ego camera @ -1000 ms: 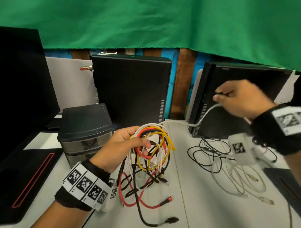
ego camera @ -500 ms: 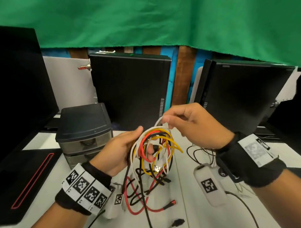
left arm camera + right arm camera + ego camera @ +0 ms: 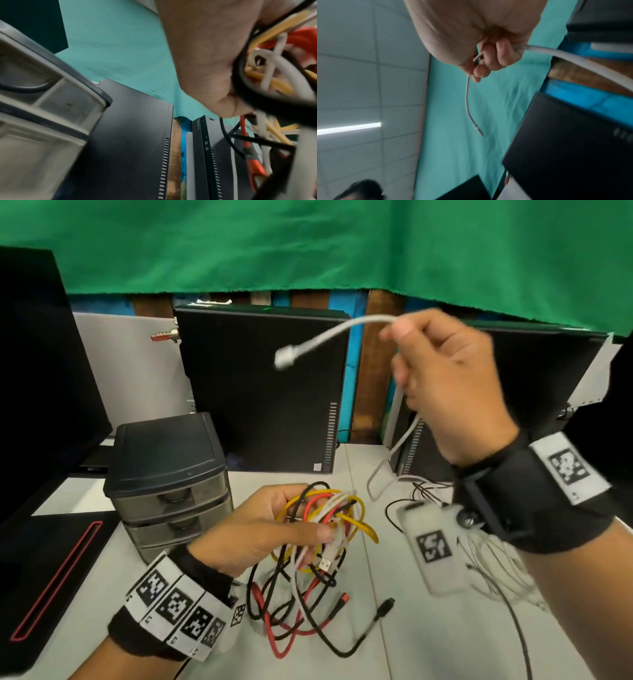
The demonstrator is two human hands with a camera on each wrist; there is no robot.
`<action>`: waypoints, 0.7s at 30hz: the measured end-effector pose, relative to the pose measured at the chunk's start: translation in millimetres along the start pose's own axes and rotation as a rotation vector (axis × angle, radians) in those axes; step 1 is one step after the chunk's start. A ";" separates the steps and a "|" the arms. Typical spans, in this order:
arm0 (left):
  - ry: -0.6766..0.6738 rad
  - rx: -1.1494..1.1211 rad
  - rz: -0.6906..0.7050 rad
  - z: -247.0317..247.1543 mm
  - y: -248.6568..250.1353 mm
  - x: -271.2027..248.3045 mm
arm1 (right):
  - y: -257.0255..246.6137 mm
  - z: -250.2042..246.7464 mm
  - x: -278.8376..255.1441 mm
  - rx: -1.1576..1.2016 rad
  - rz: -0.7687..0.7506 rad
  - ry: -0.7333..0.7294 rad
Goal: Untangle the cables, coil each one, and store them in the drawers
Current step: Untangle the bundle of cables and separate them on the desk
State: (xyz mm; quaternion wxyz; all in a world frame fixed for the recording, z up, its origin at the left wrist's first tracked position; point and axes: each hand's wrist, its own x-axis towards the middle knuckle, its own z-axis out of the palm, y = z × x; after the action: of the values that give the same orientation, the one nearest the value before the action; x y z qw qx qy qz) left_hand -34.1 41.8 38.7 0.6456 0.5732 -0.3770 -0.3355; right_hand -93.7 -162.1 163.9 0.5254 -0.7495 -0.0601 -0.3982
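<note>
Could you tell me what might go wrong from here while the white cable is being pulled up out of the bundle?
The right hand holds the white cable high while the left hand grips the tangled bundle, so a hard pull could tighten a knot. Its free connector swings in the air and might hit the computer tower. Loose ends trailing on the table may drag along.

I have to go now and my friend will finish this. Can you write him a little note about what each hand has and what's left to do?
Left hand: grips the tangled bundle of yellow, red, black and white cables above the table.
Right hand: holds the white cable raised, its plug end hanging free.
More loose cables lie on the table at the right.
Drawer unit: drawers shut.
Done: nothing coiled or stored that shows.
Left: untangle, coil each, open drawers, store.
</note>
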 end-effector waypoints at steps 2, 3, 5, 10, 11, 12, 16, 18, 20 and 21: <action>0.104 -0.018 0.021 -3.7 -1.8 -4.6 | 1.6 -20.9 13.5 -0.005 0.055 0.083; 0.171 -0.040 0.034 -8.0 -1.6 -7.2 | 4.0 -33.5 18.3 -0.063 0.065 0.097; 0.274 -0.090 0.071 -18.7 -0.3 -11.7 | 15.6 -56.9 23.9 -0.257 0.064 0.112; 0.303 -0.288 0.182 -34.8 5.7 -15.3 | 83.5 -129.6 15.9 -0.748 0.308 0.163; 0.306 -0.316 0.197 -35.3 6.9 -16.0 | 94.7 -140.0 9.3 -0.849 0.415 0.120; 0.314 -0.337 0.212 -34.7 7.5 -16.3 | 101.5 -144.4 1.1 -0.930 0.519 0.046; 0.342 -0.515 0.261 -31.4 9.2 -14.3 | 104.8 -114.5 -31.9 -1.002 0.582 -0.114; 0.280 -0.652 0.284 -32.0 8.6 -12.8 | 92.2 -82.3 -51.5 -0.763 0.488 -0.183; 0.163 -0.770 0.314 -36.4 5.1 -12.2 | 81.3 -50.2 -74.2 -0.492 0.465 -0.328; 0.085 -0.828 0.324 -39.0 2.3 -12.6 | 78.5 -36.3 -85.8 -0.386 0.482 -0.401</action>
State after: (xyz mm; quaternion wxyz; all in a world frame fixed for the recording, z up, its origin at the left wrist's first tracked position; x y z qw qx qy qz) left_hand -6.3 71.9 37.4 0.8797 0.2133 -0.2690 -0.3290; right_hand -131.1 -198.8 53.9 0.4307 -0.8907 0.0929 -0.1120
